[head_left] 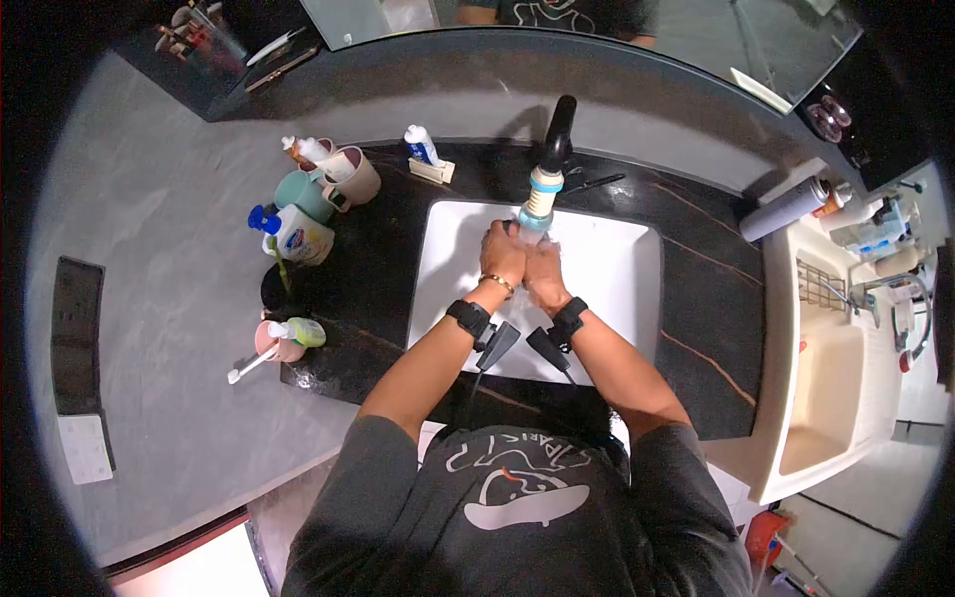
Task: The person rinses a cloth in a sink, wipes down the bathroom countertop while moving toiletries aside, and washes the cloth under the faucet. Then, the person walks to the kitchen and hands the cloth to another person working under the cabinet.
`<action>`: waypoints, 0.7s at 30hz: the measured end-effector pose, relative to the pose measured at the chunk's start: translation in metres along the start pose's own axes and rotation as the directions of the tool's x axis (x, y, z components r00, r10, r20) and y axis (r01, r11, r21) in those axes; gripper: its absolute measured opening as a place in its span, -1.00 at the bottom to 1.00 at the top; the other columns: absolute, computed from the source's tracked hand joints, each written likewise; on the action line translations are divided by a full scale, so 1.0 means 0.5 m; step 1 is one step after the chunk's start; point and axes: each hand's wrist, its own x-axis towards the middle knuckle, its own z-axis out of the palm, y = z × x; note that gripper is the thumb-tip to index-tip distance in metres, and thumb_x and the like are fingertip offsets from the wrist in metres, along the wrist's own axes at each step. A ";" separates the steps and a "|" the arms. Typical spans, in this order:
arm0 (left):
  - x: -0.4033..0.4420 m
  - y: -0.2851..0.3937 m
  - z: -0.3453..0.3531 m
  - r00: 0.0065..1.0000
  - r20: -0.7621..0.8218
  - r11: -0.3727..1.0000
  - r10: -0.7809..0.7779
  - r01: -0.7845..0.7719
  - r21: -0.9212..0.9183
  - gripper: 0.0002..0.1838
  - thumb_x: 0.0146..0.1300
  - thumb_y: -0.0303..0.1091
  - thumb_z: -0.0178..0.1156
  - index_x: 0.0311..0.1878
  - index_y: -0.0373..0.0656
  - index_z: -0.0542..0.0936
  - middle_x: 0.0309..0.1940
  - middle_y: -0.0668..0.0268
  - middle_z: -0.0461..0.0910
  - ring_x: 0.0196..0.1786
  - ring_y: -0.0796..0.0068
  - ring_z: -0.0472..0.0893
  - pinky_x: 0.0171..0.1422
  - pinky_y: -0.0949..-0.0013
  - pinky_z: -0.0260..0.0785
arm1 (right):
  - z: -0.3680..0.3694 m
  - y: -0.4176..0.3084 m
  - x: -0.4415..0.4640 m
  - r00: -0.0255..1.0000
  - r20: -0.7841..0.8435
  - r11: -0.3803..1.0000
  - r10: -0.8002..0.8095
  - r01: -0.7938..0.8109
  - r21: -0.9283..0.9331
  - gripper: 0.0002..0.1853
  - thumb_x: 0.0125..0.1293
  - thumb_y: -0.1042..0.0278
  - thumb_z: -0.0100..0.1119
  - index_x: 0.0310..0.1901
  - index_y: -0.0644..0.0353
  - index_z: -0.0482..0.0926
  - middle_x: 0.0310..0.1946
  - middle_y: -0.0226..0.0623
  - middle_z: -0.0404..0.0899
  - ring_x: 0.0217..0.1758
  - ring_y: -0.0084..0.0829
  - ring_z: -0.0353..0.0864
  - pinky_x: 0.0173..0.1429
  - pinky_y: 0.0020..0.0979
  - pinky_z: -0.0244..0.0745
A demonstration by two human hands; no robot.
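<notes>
Over the white sink (617, 298), my two hands are side by side, close under the tap (559, 134). A filter with pale blue bands (542, 194) is fitted on the spout, and water seems to run from it. My left hand (503, 254) is curled, with a small dark thing at its fingertips that I cannot make out. Against it, just below the filter, is my right hand (544, 271); its fingers are blurred and partly hidden by the water. Black straps (468, 318) circle both wrists, and a bracelet sits on the left one.
Left of the sink stand a pump bottle (303, 237), cups (353, 177) and a pink cup (279, 341) with a toothbrush. Behind is a toothpaste tube (421, 144) in a holder. At right are a spray can (786, 209) and a cream-coloured laundry sink (786, 398). A mirror (686, 50) spans the back.
</notes>
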 end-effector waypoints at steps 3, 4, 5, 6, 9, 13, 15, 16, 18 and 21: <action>-0.008 0.000 -0.014 0.995 0.030 0.994 0.096 -0.095 -0.051 -0.68 0.18 -0.21 -0.15 -0.24 -0.32 0.38 -0.32 -0.06 0.46 -0.23 -0.06 0.43 -0.16 0.10 0.26 | -0.016 -0.023 0.003 0.981 0.158 0.867 0.109 -0.016 -0.498 -0.82 0.09 0.33 -0.07 -0.41 0.22 0.49 -0.55 -0.07 0.48 -0.47 -0.18 0.48 -0.44 -0.32 0.33; -0.004 -0.008 -0.014 0.995 0.027 0.995 0.092 -0.090 -0.049 -0.68 0.18 -0.21 -0.15 -0.24 -0.32 0.38 -0.32 -0.06 0.46 -0.23 -0.06 0.43 -0.16 0.10 0.26 | -0.014 -0.024 -0.001 0.995 0.104 0.837 -0.012 0.066 -0.544 -0.81 0.11 0.31 -0.07 -0.44 0.23 0.49 -0.55 -0.06 0.48 -0.47 -0.20 0.48 -0.45 -0.32 0.33; 0.005 -0.017 -0.012 0.989 0.041 0.990 0.141 -0.140 -0.033 -0.65 0.18 -0.16 -0.16 -0.30 -0.31 0.41 -0.35 -0.06 0.47 -0.27 -0.06 0.44 -0.18 0.11 0.26 | -0.012 -0.025 -0.003 0.989 0.054 0.794 -0.136 0.141 -0.592 -0.78 0.12 0.30 -0.08 -0.48 0.25 0.49 -0.56 -0.05 0.47 -0.47 -0.21 0.49 -0.45 -0.32 0.33; 0.013 -0.023 -0.011 0.980 0.057 0.981 0.192 -0.191 -0.019 -0.61 0.18 -0.11 -0.17 -0.37 -0.30 0.44 -0.39 -0.06 0.48 -0.30 -0.05 0.44 -0.20 0.12 0.26 | -0.014 -0.037 -0.001 0.989 0.055 0.794 -0.136 0.142 -0.591 -0.78 0.12 0.30 -0.08 -0.48 0.25 0.49 -0.56 -0.05 0.47 -0.47 -0.21 0.49 -0.45 -0.32 0.33; 0.024 -0.033 -0.022 0.988 0.141 0.980 0.062 -0.034 -0.196 -0.54 0.17 -0.03 -0.20 -0.43 -0.28 0.46 -0.43 -0.04 0.48 -0.34 -0.02 0.45 -0.22 0.16 0.26 | -0.038 -0.089 0.007 0.887 0.021 0.854 0.462 -0.438 -0.282 -0.74 0.15 0.25 -0.09 -0.35 0.29 0.47 -0.49 -0.05 0.50 -0.45 -0.24 0.49 -0.38 -0.34 0.34; 0.020 -0.042 -0.040 0.976 0.015 0.974 0.218 -0.216 -0.070 -0.62 0.18 -0.08 -0.14 -0.36 -0.21 0.48 -0.49 0.06 0.49 -0.39 0.04 0.45 -0.27 0.19 0.25 | -0.108 0.009 0.003 0.862 -0.382 0.878 0.334 -0.432 -0.206 -0.51 0.11 0.24 0.01 -0.02 0.45 0.23 -0.25 0.01 0.46 -0.20 -0.24 0.43 -0.09 -0.37 0.30; 0.002 -0.032 -0.040 0.962 -0.034 0.954 0.271 -0.273 -0.122 -0.67 0.18 -0.13 -0.12 -0.35 -0.20 0.49 -0.51 0.08 0.48 -0.42 0.11 0.46 -0.28 0.22 0.26 | -0.182 0.094 0.022 0.762 -0.555 0.826 0.334 -0.520 -0.216 -0.44 0.07 0.50 -0.02 0.11 0.48 0.05 -0.26 -0.10 0.40 -0.34 -0.41 0.41 -0.20 -0.45 0.34; -0.008 -0.025 -0.045 0.944 -0.081 0.929 0.321 -0.331 -0.168 -0.71 0.18 -0.18 -0.10 -0.34 -0.19 0.50 -0.54 0.10 0.48 -0.44 0.17 0.46 -0.29 0.26 0.26 | -0.188 0.096 0.027 0.784 -0.594 0.822 0.179 -0.451 -0.348 -0.42 0.04 0.51 -0.04 0.11 0.50 0.04 -0.20 -0.06 0.36 -0.21 -0.37 0.36 -0.09 -0.41 0.30; -0.011 -0.023 -0.056 0.983 0.062 0.955 0.172 -0.151 -0.257 -0.75 0.19 -0.24 -0.08 -0.32 -0.20 0.51 -0.56 0.17 0.48 -0.49 0.37 0.43 -0.29 0.36 0.27 | -0.185 0.034 0.050 0.857 -0.461 0.860 0.230 -0.401 -0.315 -0.40 0.01 0.52 -0.05 0.11 0.52 0.02 -0.05 0.02 0.24 -0.01 -0.31 0.23 0.09 -0.38 0.17; -0.001 -0.039 -0.049 1.000 0.016 0.935 0.026 -0.019 -0.354 -0.71 0.20 -0.19 -0.06 -0.34 -0.23 0.51 -0.55 0.27 0.49 -0.49 0.51 0.40 -0.31 0.44 0.27 | -0.151 0.165 0.060 0.931 -0.098 0.836 0.352 -0.360 -0.415 -0.49 0.00 0.51 -0.09 0.05 0.46 0.14 0.04 0.05 0.14 0.08 -0.25 0.17 0.16 -0.38 0.10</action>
